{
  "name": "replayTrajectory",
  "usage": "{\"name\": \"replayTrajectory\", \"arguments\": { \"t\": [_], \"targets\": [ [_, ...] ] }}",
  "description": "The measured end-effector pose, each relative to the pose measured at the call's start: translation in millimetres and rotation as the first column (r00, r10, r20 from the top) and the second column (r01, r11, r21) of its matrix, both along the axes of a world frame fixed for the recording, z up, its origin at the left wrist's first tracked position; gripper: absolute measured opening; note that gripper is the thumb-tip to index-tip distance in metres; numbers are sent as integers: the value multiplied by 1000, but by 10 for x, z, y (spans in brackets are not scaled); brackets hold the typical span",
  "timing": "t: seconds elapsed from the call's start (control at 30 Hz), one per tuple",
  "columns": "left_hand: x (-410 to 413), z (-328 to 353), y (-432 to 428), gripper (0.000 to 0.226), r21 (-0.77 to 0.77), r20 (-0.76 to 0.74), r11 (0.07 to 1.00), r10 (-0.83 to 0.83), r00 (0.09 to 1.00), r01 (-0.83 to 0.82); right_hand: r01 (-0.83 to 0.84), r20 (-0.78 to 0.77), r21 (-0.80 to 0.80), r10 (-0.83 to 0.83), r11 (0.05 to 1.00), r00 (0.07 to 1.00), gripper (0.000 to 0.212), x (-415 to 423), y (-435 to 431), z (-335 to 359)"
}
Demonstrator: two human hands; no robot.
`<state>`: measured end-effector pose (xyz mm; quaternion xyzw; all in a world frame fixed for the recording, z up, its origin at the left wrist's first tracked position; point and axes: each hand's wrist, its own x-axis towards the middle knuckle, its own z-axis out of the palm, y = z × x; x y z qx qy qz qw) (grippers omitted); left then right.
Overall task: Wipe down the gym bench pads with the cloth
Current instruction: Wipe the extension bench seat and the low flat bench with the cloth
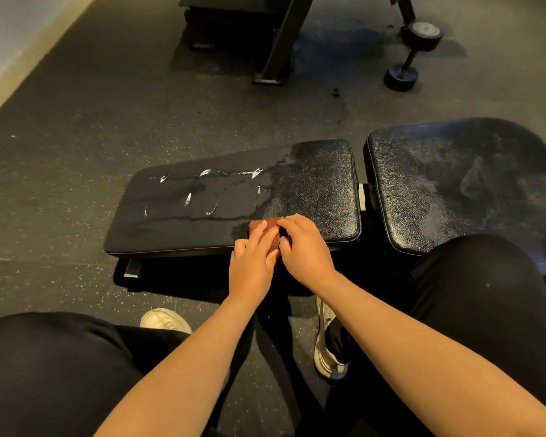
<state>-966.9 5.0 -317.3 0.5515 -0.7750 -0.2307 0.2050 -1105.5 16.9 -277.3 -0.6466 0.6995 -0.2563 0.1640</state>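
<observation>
A small reddish-brown cloth (267, 227) lies on the near edge of the long black bench pad (202, 212). Both hands cover most of it. My left hand (254, 260) lies flat on the cloth with its fingers straight. My right hand (303, 247) is beside it, fingers curled over the cloth's right side. The pad's left half carries white smears and wet streaks; its right half looks dusty and grainy. A second, wider black pad (460, 187) sits to the right, with dusty marks on it.
My knees in black trousers frame the view at bottom left and right, with light shoes (166, 320) on the speckled rubber floor. A dumbbell (412, 55) lies at the back right. A dark machine frame (281, 42) stands at the back centre. A wall runs along the left.
</observation>
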Motion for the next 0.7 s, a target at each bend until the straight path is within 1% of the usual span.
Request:
{"name": "replayTrajectory", "arguments": {
  "t": [0.03, 0.1, 0.17, 0.23, 0.33, 0.4, 0.47, 0.53, 0.6, 0.7],
  "targets": [
    [52, -3, -24, 48, -41, 52, 999, 4, 999, -2, -3, -34, -19, 3, 1000, 999, 37, 29, 9, -1],
    [205, -21, -79, 46, -74, 135, 997, 35, 990, -26, -27, -109, -48, 21, 998, 994, 36, 77, 15, -11],
    [417, -74, -125, 46, -67, 159, 991, 128, 979, -119, -55, -205, -5, 52, 998, 977, 37, 125, 11, -35],
    [611, -118, -146, 44, -42, 166, 972, 234, 958, -230, -76, -270, 57, 88, 995, 959, 40, 170, 9, -56],
    [719, -122, -202, 45, 9, 179, 959, 276, 944, -282, -78, -256, 102, 102, 992, 961, 42, 179, -10, -44],
    [660, -119, -200, 46, 72, 112, 959, 265, 958, -273, -60, -219, 100, 81, 993, 972, 41, 159, -25, -7],
    [583, -121, -185, 47, 166, -36, 955, 254, 967, -244, -54, -197, 85, 69, 995, 978, 39, 139, -28, 2],
    [495, -89, -131, 47, 222, -132, 944, 276, 952, -243, -57, -187, 72, 70, 996, 980, 38, 130, -7, -24],
    [371, -5, -66, 46, 234, -163, 945, 272, 948, -231, -55, -189, 32, 61, 998, 980, 35, 131, 4, -57],
    [168, 80, 60, 48, 225, -226, 966, 180, 957, -128, 0, -125, -16, -2, 1000, 992, 33, 180, -16, -58]
  ]
}}
